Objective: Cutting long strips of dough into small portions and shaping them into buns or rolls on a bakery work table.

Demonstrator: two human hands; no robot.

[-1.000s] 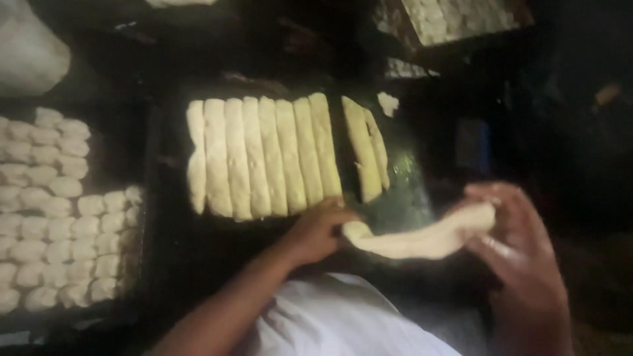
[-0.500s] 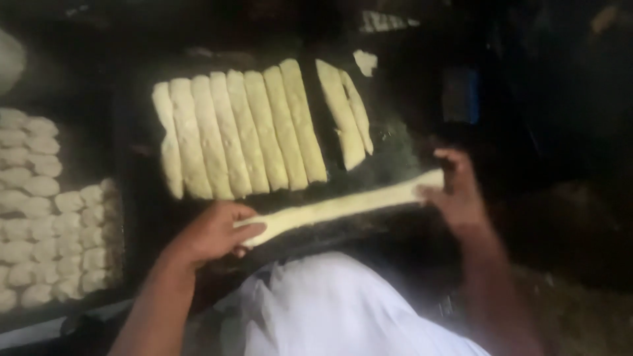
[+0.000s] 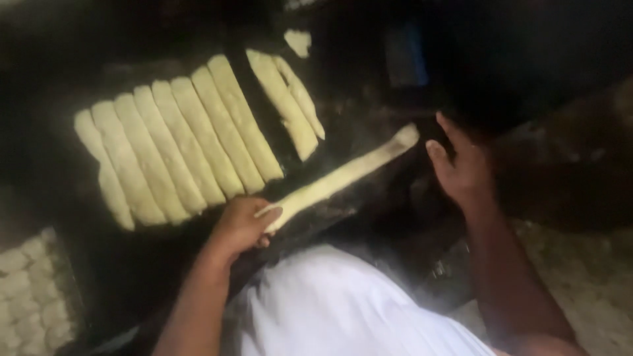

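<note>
Dough strip (image 3: 343, 177), long and pale, lies stretched across the dark tray's (image 3: 356, 125) near edge. At far left, small dough pieces (image 3: 30, 290) fill another tray. Next, finished dough sticks (image 3: 184, 142) lie side by side. The left hand (image 3: 242, 224) pinches the strip's near end; the right hand (image 3: 461, 165) is open, just beside its far end.
</note>
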